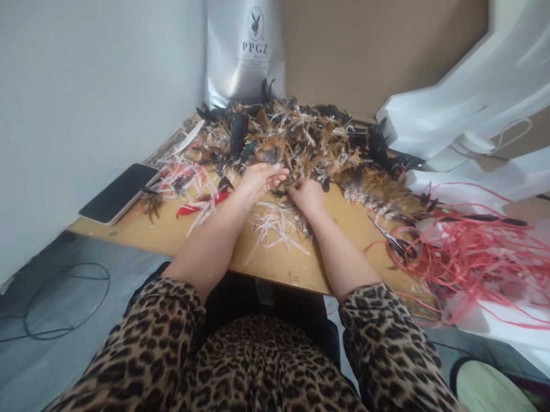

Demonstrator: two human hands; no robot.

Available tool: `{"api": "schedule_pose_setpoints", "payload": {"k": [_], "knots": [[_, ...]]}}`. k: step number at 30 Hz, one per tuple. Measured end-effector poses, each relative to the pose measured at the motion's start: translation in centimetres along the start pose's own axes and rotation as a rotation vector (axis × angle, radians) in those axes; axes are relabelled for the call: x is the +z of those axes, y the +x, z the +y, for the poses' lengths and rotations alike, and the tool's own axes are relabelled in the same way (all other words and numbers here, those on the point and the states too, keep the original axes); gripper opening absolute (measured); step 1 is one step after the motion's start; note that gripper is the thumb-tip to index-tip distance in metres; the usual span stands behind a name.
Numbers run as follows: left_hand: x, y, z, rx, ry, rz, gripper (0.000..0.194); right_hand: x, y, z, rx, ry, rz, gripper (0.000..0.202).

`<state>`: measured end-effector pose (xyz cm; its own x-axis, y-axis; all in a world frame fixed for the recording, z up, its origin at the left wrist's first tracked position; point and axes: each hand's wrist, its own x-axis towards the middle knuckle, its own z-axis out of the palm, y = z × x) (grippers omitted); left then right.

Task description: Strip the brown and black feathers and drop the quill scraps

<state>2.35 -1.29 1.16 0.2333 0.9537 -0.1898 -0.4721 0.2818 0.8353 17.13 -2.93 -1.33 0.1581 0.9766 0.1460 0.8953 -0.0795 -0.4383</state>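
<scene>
My left hand point(263, 179) is at the front edge of a heap of brown and black feathers point(311, 132), its thumb and fingers closed in a pinch. Whatever is between those fingertips is too small to make out. A little to the right and lower, my right hand point(308, 196) has its fingers curled and pressed together on feathers at the heap's near edge; its fingertips are partly hidden. Just below and between both hands lies a loose bunch of thin white ribbon strips point(277, 225) on the wooden tabletop point(295, 271).
At the left lie a phone point(119, 193), pink and white strips point(179, 177) and a red piece point(198, 204). Scissors point(393, 237) lie beside tangled pink-red ribbon point(476, 255) at the right. Behind stands a silver bag point(247, 49); white foam pieces point(477, 87) rise at right.
</scene>
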Motion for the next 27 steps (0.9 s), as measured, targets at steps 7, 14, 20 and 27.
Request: {"api": "schedule_pose_setpoints", "payload": {"k": [7,14,20,27], "knots": [[-0.5,0.3,0.0,-0.008,-0.037,-0.013,0.009,-1.1,-0.4,1.0,0.083,0.536,-0.072,0.014],[-0.5,0.1,-0.4,-0.092,-0.050,-0.109,0.003,-2.4,-0.7,1.1,0.173,1.185,-0.027,0.027],[0.1,-0.3,-0.8,-0.208,-0.064,-0.182,0.003,-1.9,-1.2,-0.2,0.145,1.247,-0.018,0.025],[0.1,-0.1,-0.9,-0.221,-0.037,-0.178,0.012,-1.9,-1.7,-0.6,0.081,1.242,-0.047,0.023]]}}
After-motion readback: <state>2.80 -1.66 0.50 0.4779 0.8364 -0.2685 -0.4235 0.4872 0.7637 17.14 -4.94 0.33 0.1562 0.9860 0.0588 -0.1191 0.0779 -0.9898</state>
